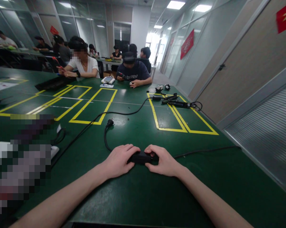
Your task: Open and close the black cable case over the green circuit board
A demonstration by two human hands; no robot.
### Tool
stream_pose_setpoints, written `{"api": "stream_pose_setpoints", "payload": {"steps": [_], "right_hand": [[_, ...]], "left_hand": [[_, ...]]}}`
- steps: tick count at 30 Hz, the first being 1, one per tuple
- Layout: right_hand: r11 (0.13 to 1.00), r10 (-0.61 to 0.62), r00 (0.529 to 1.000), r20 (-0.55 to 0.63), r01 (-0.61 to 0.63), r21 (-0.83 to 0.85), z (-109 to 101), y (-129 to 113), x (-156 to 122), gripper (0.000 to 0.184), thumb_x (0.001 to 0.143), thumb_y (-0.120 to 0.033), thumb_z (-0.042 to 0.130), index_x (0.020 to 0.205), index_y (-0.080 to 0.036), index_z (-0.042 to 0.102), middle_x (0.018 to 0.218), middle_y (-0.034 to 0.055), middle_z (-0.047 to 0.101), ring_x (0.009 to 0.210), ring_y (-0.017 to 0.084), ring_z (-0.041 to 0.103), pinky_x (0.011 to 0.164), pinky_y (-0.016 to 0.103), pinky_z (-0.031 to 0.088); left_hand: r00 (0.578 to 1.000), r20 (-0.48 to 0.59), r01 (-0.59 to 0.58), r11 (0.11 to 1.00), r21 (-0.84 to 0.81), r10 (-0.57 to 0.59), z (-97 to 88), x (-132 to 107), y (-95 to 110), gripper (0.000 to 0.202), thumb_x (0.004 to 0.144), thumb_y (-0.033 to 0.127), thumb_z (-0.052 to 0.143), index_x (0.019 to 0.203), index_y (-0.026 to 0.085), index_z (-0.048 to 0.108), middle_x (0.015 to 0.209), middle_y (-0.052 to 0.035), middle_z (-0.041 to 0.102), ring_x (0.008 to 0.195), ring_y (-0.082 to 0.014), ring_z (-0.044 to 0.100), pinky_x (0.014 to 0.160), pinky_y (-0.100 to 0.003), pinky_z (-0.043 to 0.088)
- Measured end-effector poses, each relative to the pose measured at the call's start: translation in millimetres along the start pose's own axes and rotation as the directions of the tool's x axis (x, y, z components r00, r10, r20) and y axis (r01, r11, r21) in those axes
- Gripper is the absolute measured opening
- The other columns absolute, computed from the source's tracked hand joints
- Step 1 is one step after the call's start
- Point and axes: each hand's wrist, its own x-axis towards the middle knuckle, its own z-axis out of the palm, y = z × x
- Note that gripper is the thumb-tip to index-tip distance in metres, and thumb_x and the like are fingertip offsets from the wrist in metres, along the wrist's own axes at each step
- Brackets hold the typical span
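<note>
A black power adapter [141, 157] lies on the green table in front of me, held at both ends. My left hand [119, 160] is closed round its left end, fingers on top and thumb along the near side. At the other end my right hand [163, 161] pinches the adapter's dark right end, thumb and fingers curled. Whether a separate connector sits there I cannot tell. From the left side a short thick cord [105, 136] curves away to a black mains plug [110, 123]. A thin black cable [206, 150] runs off to the right.
Yellow tape rectangles [84, 122] mark the green table [138, 202]. Another long black cord [119, 113] crosses it towards a cluster of black devices [178, 103]. Two people sit across, near a black tray [54, 83] and a white device [108, 79]. At left, part of the picture is blurred out.
</note>
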Motion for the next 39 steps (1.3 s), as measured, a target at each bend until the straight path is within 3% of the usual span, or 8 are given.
{"api": "stream_pose_setpoints", "payload": {"steps": [4, 8, 18, 23, 28, 34, 39], "right_hand": [[0.999, -0.011, 0.999, 0.035, 0.012, -0.039, 0.2, 0.1, 0.5, 0.033, 0.073, -0.021, 0.078, 0.102, -0.021, 0.06, 0.092, 0.0019, 0.068, 0.078, 0.018, 0.063, 0.068, 0.028, 0.047], [0.994, -0.031, 0.998, 0.056, 0.036, -0.098, 1.4, 0.1, 0.4, 0.022, 0.083, -0.022, 0.075, 0.101, -0.02, 0.062, 0.092, 0.0032, 0.071, 0.08, 0.019, 0.067, 0.07, 0.028, 0.048], [0.972, -0.049, 0.993, 0.109, 0.073, -0.225, 0.0, -3.2, 0.4, 0.016, 0.091, -0.026, 0.07, 0.103, -0.02, 0.061, 0.093, 0.005, 0.072, 0.081, 0.021, 0.069, 0.072, 0.029, 0.049], [0.968, -0.05, 0.994, 0.102, 0.073, -0.24, 0.3, -5.2, 1.1, 0.019, 0.09, -0.029, 0.073, 0.104, -0.021, 0.063, 0.094, 0.0036, 0.074, 0.082, 0.019, 0.07, 0.074, 0.028, 0.049], [0.922, -0.079, 0.988, 0.131, 0.122, -0.368, 0.7, -5.6, 0.6, 0.018, 0.099, -0.035, 0.064, 0.109, -0.02, 0.063, 0.095, 0.006, 0.075, 0.081, 0.021, 0.07, 0.073, 0.03, 0.048], [0.853, -0.173, 0.977, 0.122, 0.21, -0.478, 2.5, -7.5, 0.4, 0.025, 0.101, -0.043, 0.061, 0.102, -0.018, 0.063, 0.088, 0.0072, 0.072, 0.075, 0.022, 0.067, 0.068, 0.032, 0.045], [0.839, -0.218, 0.971, 0.102, 0.239, -0.489, 3.6, -8.6, 1.6, 0.023, 0.102, -0.04, 0.058, 0.106, -0.018, 0.064, 0.09, 0.0092, 0.073, 0.077, 0.023, 0.066, 0.069, 0.035, 0.046]], "left_hand": [[0.999, 0.019, -0.045, 0.998, 0.033, 0.044, -1.4, -1.4, -1.1, 0.033, 0.092, 0.019, 0.061, 0.125, 0.022, 0.06, 0.107, -0.0051, 0.071, 0.092, -0.0223, 0.069, 0.083, -0.033, 0.053], [0.997, 0.035, -0.069, 0.997, 0.036, 0.068, -3.3, -1.5, -1.8, 0.035, 0.097, 0.022, 0.06, 0.131, 0.023, 0.059, 0.105, -0.0047, 0.072, 0.091, -0.0233, 0.071, 0.08, -0.033, 0.053], [0.985, -0.055, -0.168, 0.983, -0.073, 0.164, -5.6, -0.2, -2.2, 0.026, 0.098, 0.029, 0.065, 0.123, 0.02, 0.063, 0.114, -0.0055, 0.073, 0.101, -0.0218, 0.068, 0.086, -0.033, 0.051], [0.988, -0.024, -0.151, 0.988, -0.044, 0.15, -6.7, 0.1, -1.2, 0.022, 0.098, 0.032, 0.066, 0.117, 0.021, 0.067, 0.102, -0.0045, 0.074, 0.092, -0.0226, 0.066, 0.082, -0.034, 0.05], [0.99, -0.066, -0.132, 0.989, -0.067, 0.128, -4.9, -1.0, -3.3, 0.036, 0.099, 0.031, 0.063, 0.133, 0.02, 0.061, 0.114, -0.0074, 0.074, 0.102, -0.0233, 0.067, 0.089, -0.036, 0.051], [0.995, -0.024, -0.102, 0.993, -0.061, 0.101, -5.2, -0.3, -0.6, 0.025, 0.098, 0.034, 0.064, 0.119, 0.023, 0.071, 0.098, -0.0044, 0.073, 0.091, -0.0213, 0.067, 0.082, -0.032, 0.052], [0.991, -0.064, -0.122, 0.991, -0.053, 0.119, -4.6, 1.0, -0.8, 0.036, 0.095, 0.036, 0.066, 0.127, 0.02, 0.068, 0.108, -0.0076, 0.074, 0.098, -0.0234, 0.068, 0.088, -0.035, 0.053]]}}
